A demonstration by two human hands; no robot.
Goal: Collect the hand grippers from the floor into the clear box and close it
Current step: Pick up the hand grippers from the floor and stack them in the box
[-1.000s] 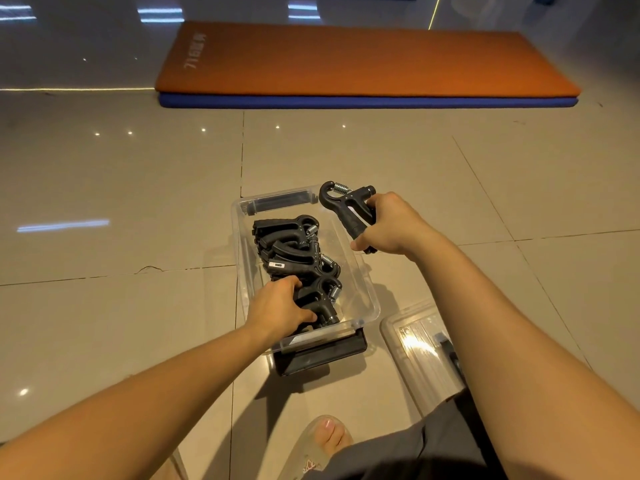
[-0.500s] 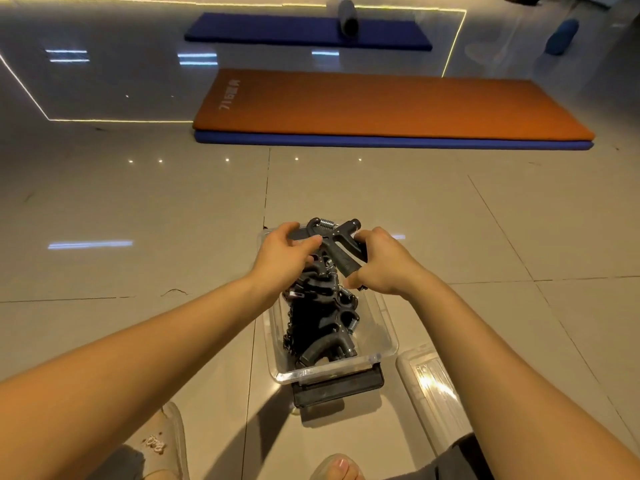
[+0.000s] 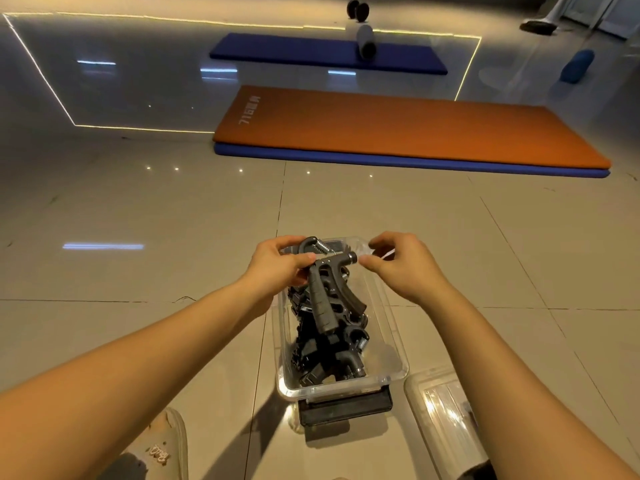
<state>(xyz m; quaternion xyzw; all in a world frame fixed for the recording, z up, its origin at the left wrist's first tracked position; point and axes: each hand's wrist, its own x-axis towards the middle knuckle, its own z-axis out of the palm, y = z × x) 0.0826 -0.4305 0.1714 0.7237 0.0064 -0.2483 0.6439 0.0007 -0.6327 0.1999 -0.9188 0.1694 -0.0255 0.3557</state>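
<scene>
A clear box stands open on the tiled floor in front of me, with a black latch at its near end. Several black hand grippers are piled inside it. My left hand holds one more black hand gripper by its spring end, above the far part of the box, its handles hanging down toward the pile. My right hand hovers just right of that gripper's knob, thumb and fingers slightly apart, holding nothing.
The clear lid lies on the floor to the right of the box. An orange mat over a blue one lies farther ahead, another blue mat beyond it. My slippered foot is at bottom left.
The hand gripper passed from my right hand to my left hand. My left hand rose from the pile to the far end of the box, and my right hand let go.
</scene>
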